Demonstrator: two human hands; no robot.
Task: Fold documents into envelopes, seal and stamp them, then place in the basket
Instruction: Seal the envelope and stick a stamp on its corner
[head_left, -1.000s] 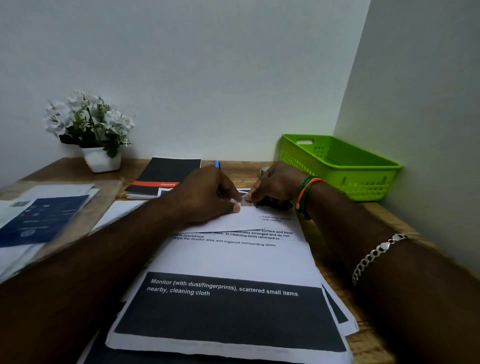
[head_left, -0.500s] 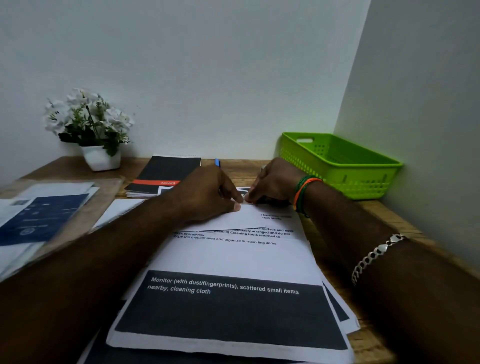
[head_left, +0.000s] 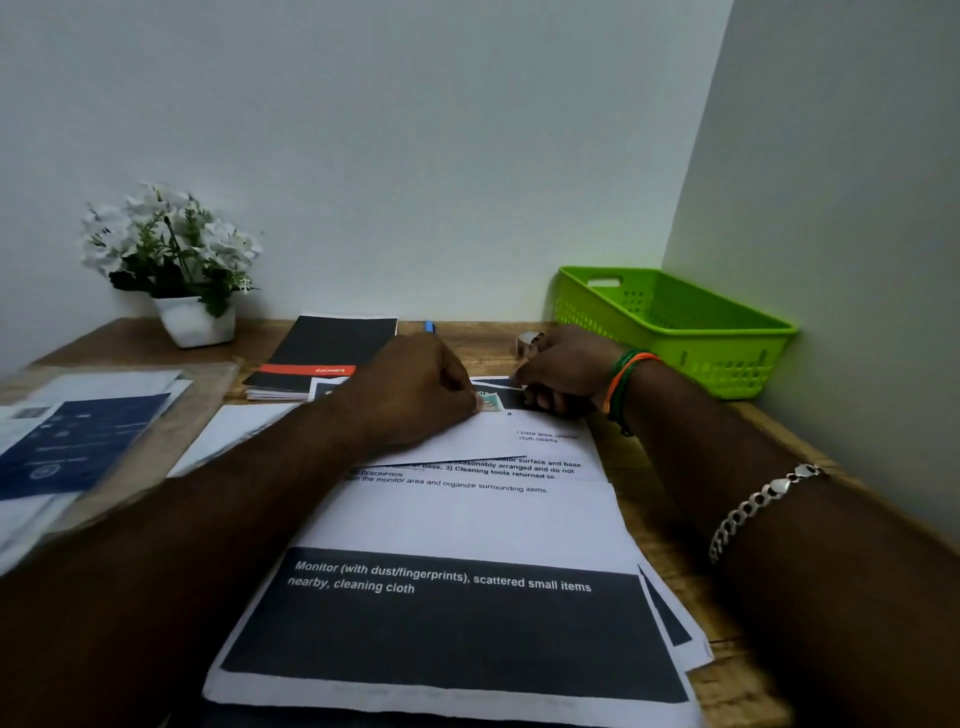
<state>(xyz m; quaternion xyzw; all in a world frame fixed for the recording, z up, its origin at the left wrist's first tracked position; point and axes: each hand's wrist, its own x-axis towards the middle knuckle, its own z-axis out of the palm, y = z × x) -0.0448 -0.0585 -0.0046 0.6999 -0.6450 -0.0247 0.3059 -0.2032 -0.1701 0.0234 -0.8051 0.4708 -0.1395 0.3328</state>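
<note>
Since the previous frame the right hand (head_left: 563, 371) has drawn back from the left hand (head_left: 415, 397), uncovering a small stamp (head_left: 491, 402) on the white envelope (head_left: 483, 436). The left hand's fingers are curled, thumb tip pressing the stamp's left edge. The right hand is loosely curled; whether it holds anything cannot be determined. The envelope lies on printed documents (head_left: 457, 525). The green basket (head_left: 670, 327) stands right of the envelope. A notebook (head_left: 322, 356) and flowerpot (head_left: 195, 322) lie to its left.
</note>
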